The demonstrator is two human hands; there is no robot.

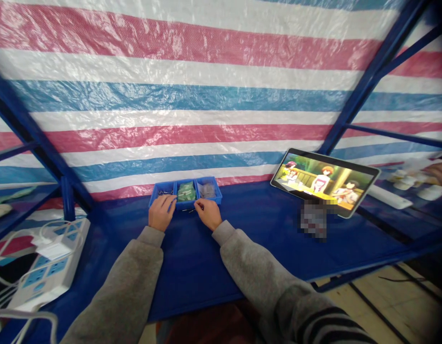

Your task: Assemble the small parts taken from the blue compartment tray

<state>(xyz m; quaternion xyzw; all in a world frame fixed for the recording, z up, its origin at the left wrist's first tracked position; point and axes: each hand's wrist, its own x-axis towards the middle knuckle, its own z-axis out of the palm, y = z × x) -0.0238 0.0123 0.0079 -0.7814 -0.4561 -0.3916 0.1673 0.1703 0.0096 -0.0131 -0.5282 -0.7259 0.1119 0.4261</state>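
Observation:
Three joined blue bins (216, 200) stand at the back of the blue table, against the striped sheet. The left one holds small metal pieces (166, 188), the middle one green packets (187, 191), the right one clear plastic bags (207, 190). Over the front edge of the left bin lies my left hand (161, 213), its fingers stretched out and apart. My right hand (208, 213) is in front of the right bin, thumb and fingertips pinched together; whatever is between them is too small to tell. Thin dark pieces (188, 210) lie just left of those fingertips.
A tablet (324, 181) playing a cartoon leans at the back right, with a blurred-out item (313, 220) before it. A white power strip (52, 267) with tangled cables occupies the left side. Blue frame posts (371, 81) flank the table. Another person's hand (439, 173) shows at far right.

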